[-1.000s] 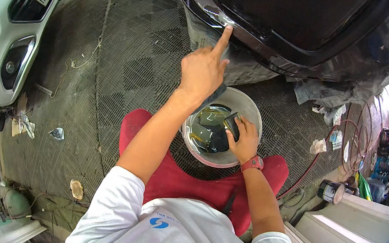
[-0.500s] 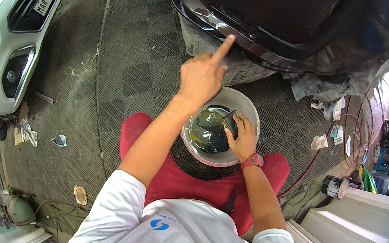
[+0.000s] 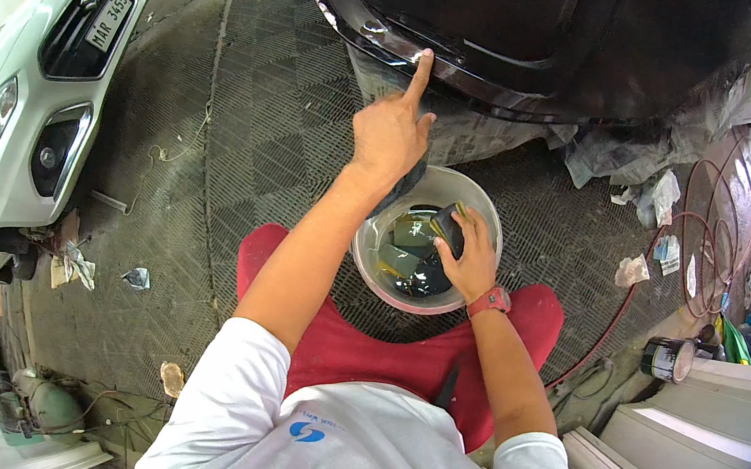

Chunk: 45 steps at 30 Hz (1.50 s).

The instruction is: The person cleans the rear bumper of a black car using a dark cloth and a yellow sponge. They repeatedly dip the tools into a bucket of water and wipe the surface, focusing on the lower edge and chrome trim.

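Note:
My left hand (image 3: 389,133) reaches forward with its index finger stretched out, the fingertip at the glossy lower edge of a black car panel (image 3: 486,81). Its thumb stands apart and the other fingers look curled. A dark, cloth-like thing (image 3: 404,184) shows by the wrist at the bucket's rim; whether the hand touches it I cannot tell. My right hand (image 3: 471,257) grips a dark rectangular block (image 3: 447,230) with a yellowish edge, over a translucent bucket (image 3: 487,203). Dark liquid with dark sheets (image 3: 403,256) in it fills the bucket's bottom.
The bucket stands between my red-clad knees on a ridged dark floor mat (image 3: 255,129). Protective sheeting (image 3: 486,142) hangs below the panel. A white car (image 3: 33,120) is at left. A red hose (image 3: 617,319), a can (image 3: 668,358) and pale panels (image 3: 687,427) lie at right.
My left fingertip has shifted slightly left and farther away along the panel's edge. The right hand still holds the block over the bucket, and the view has turned a little.

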Each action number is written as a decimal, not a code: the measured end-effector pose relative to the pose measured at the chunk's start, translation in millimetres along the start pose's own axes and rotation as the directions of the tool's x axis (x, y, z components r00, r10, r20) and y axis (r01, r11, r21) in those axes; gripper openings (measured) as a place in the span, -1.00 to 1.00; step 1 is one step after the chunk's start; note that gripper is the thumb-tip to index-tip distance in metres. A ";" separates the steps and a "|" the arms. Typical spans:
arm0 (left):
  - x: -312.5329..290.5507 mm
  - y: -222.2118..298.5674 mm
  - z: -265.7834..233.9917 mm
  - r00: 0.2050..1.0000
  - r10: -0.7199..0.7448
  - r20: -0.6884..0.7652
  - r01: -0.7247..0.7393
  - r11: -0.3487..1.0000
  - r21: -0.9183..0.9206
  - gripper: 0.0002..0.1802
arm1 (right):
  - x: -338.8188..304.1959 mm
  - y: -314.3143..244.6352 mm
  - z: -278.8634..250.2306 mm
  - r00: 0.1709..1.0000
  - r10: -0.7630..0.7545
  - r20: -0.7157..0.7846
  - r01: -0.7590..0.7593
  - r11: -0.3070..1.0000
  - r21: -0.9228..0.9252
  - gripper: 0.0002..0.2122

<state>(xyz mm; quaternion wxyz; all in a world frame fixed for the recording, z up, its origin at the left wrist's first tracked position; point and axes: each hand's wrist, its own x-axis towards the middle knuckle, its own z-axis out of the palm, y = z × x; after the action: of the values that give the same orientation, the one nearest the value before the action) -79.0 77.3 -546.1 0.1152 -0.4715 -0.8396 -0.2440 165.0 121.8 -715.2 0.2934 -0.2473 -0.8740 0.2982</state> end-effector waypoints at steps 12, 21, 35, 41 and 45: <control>-144.3 -12.6 58.8 0.828 -0.200 0.524 0.561 0.274 -0.781 -0.50 | 24.2 -74.5 3.3 0.967 0.185 -0.176 -0.141 0.961 0.236 -0.59; -98.1 -27.1 42.3 0.972 -0.210 0.107 0.224 0.688 -0.690 -0.57 | 49.8 -70.2 -25.7 0.964 0.267 -0.001 -0.163 0.592 0.789 -0.60; 38.1 -15.7 14.2 0.779 -0.207 -0.592 0.056 0.963 -0.263 -0.44 | 10.2 30.5 -2.0 0.970 0.010 0.244 0.015 0.995 -0.101 -0.67; 27.0 1.4 17.5 0.811 -0.205 -0.549 0.016 0.944 -0.328 -0.50 | 8.5 32.9 -2.5 0.975 0.002 0.222 0.022 0.994 -0.105 -0.69; 41.5 1.4 18.3 0.762 -0.266 -0.590 0.086 0.945 -0.315 -0.52 | 8.2 26.3 -2.6 0.974 0.018 0.228 0.005 0.995 -0.101 -0.67</control>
<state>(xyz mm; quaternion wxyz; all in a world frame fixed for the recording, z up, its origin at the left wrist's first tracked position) -99.0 117.9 -543.8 0.2983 -0.2929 -0.7532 -0.5078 167.7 146.1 -728.0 0.1773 -0.2288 -0.9149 0.2813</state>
